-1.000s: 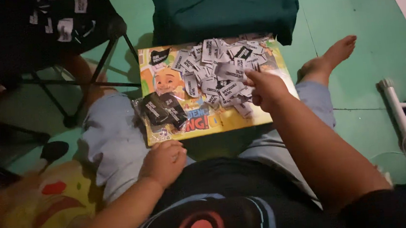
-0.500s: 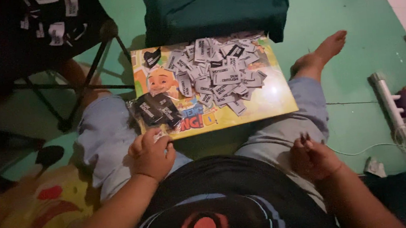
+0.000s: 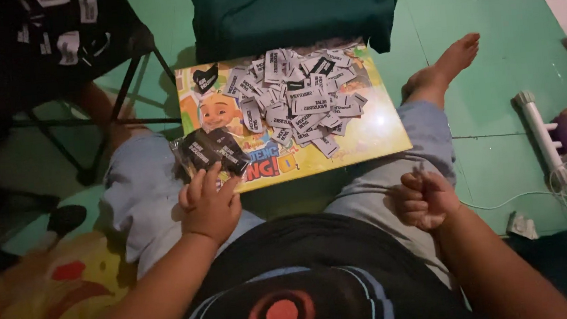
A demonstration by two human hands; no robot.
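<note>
Head view, looking down at a seated person on a green floor, legs spread to either side of a colourful cartoon board lying flat between the knees. Heap of small grey and black fabric labels piled on the upper middle of the board, a few spilling toward its right half. Small stack of dark labels at the board's lower left corner, overlapping its edge and the left thigh. Left hand resting on the left thigh, fingers loosely spread and extended, tips touching the near edge of the dark stack, nothing clamped. Right hand over the right thigh, well apart from the board, fingers curled together into a loose fist; something thin seemingly pinched at the top, too small to identify. Bare right foot beyond the board's right edge. Dark green folded cloth just behind the board. Black folding chair at upper left, more labels scattered on its seat. White plastic fitting with cable on the floor at far right.
</note>
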